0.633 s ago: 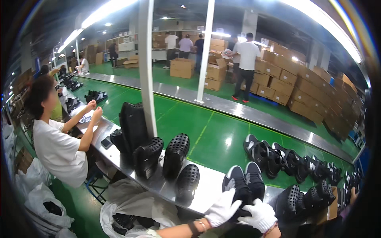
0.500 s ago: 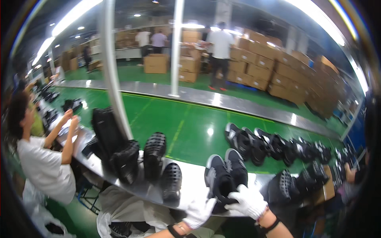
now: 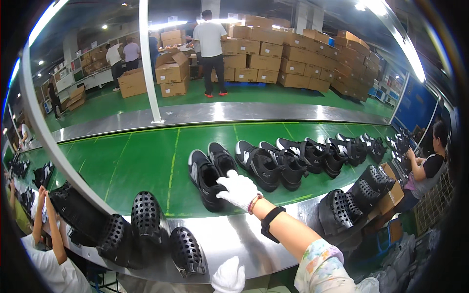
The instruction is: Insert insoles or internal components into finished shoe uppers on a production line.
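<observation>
A pair of black sneakers with white side patches [image 3: 201, 173] sits on the green conveyor belt, toes pointing away from me. My right hand [image 3: 239, 190], in a white knit glove, reaches over the steel bench and grips the heel end of the pair; its palm covers the right sneaker's heel. Lower down, my left hand [image 3: 228, 276], also gloved, hangs at the bench's near edge, holding nothing visible; its fingers show only partly and look loosely apart. To its left, a black perforated shoe form [image 3: 188, 251] stands on the bench near another perforated form [image 3: 146, 217].
More black sneakers [image 3: 293, 156] line the green belt [image 3: 146, 156] to the right. Perforated black forms [image 3: 337, 210] stand at the bench's right end. A white post [image 3: 63, 146] rises at left. Co-workers sit at both sides; stacked cartons [image 3: 303, 53] stand behind.
The pair of sneakers has gone from the steel bench to the belt, with my right hand at it. My left hand has come away from the pair toward me. The view has turned right.
</observation>
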The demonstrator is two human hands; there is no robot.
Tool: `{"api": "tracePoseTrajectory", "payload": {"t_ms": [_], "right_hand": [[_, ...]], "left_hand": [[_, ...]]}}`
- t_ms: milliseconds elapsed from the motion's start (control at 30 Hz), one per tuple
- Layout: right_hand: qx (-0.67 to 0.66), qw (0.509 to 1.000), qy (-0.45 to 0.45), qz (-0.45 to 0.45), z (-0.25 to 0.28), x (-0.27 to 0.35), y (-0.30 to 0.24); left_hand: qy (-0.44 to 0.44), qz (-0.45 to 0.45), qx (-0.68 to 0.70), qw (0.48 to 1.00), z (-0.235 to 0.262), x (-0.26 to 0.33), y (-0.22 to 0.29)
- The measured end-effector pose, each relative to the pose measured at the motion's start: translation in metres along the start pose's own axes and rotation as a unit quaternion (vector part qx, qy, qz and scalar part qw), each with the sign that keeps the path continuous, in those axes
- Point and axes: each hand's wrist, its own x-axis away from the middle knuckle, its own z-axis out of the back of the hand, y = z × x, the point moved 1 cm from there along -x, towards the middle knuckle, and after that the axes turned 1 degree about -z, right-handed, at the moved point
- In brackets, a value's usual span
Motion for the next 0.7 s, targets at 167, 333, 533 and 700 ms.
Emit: {"api": "tracePoseTrajectory", "payload": {"t_ms": [167,333,533,700], "right_hand": [[-0.010,0.994,0.110,-0.002,0.018,0.000,0.041],[0.153,0.951,0.117,-0.241,0.048,0.053,0.146],[-0.027,0.970,0.033,-0.241,0.045,0.057,0.160],[-0.086,0.986,-0.047,-0.134,0.043,0.024,0.107]], "left_hand": [[-0.016,0.018,0.012,1.000,0.007,-0.003,-0.003],[-0.038,0.009,0.009,0.999,0.006,-0.003,-0.005],[-0.055,0.015,-0.015,0.998,0.005,-0.007,-0.003],[-0.042,0.021,-0.026,0.999,0.004,-0.003,0.000]]}}
